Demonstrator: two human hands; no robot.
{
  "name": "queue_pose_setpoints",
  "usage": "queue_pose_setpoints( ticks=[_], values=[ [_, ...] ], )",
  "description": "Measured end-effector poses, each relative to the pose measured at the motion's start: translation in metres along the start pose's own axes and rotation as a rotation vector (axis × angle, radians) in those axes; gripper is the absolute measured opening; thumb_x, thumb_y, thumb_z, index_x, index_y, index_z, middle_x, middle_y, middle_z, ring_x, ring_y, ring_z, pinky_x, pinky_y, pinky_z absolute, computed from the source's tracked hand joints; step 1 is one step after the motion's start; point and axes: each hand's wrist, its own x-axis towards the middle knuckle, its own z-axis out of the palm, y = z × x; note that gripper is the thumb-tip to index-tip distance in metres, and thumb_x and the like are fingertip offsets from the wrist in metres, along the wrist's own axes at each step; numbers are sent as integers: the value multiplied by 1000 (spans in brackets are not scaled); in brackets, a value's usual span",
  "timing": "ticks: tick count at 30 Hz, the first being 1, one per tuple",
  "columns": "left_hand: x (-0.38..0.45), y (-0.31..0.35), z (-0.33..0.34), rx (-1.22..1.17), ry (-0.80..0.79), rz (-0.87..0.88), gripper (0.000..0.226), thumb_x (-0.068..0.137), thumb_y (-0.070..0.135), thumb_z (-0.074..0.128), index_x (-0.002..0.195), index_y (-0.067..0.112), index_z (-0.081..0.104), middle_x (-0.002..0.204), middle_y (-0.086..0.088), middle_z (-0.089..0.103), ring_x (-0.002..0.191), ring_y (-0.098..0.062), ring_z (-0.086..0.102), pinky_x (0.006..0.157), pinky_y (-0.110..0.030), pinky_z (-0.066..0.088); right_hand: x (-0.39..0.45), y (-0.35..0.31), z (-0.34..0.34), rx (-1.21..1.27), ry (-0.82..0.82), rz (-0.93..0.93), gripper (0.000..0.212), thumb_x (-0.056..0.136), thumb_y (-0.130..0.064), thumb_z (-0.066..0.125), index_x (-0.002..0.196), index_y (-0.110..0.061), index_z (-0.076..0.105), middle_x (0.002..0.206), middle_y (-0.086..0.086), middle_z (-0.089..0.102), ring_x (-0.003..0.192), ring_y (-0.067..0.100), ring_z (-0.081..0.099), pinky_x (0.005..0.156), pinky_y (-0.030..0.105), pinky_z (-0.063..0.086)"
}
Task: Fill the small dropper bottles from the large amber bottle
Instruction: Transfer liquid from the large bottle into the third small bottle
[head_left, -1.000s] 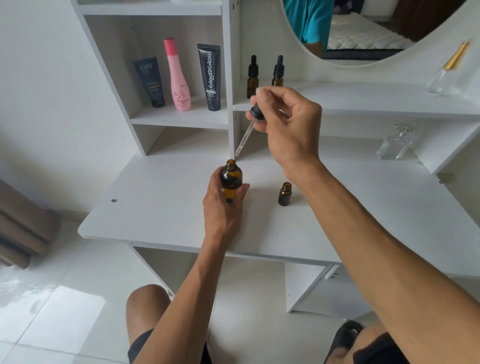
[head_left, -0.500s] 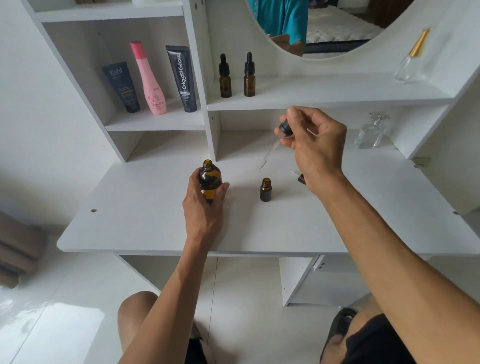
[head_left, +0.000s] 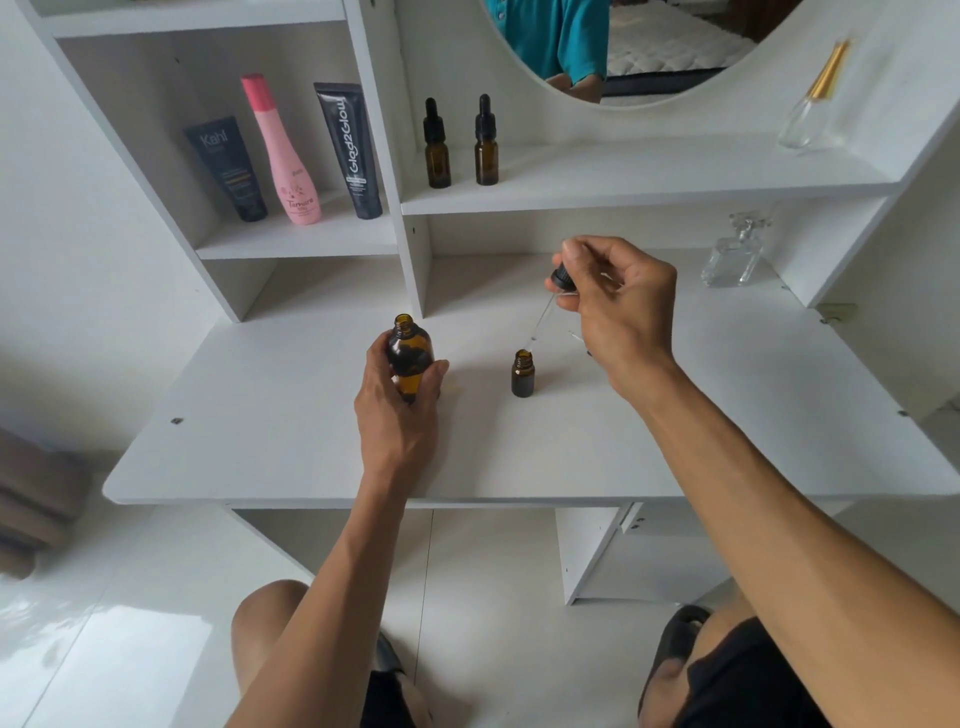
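Two hands engaged: left hand fingers wrapped around large amber bottle; right hand fingers pinch dropper, tip just above small bottle.

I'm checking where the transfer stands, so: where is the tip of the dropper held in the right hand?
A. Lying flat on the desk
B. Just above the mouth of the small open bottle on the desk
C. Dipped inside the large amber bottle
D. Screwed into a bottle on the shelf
B: the right hand holds the dropper slanted, its glass tip just above the open mouth of the small bottle, apart from the large amber bottle in the left hand.
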Motion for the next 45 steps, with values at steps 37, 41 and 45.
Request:
queue_pose_setpoints(
  ticks=[37,41,45],
  values=[
    [1,-6,1,-27,-11,-2,48,89,42,68,131,37,46,111,6,68,93,-21,70,88,-45,56,3,7,11,-198,-107,-130,20,92,-30,71,85,-11,75,72,-3,73,73,15,75,74,47,61],
    [1,-6,1,-31,-12,-3,47,88,43,68,130,41,45,111,8,67,93,-21,71,87,-47,56,4,5,12,-223,-122,-151,24,92,-34,70,85,-11,75,73,-1,74,74,17,74,74,47,61],
    [1,-6,1,-31,-12,0,49,89,42,69,131,43,43,112,9,66,95,-20,70,87,-47,57,5,4,12,-249,-129,-172,27,91,-38,70,85,-12,75,74,0,75,75,19,74,72,47,60]
  ],
)
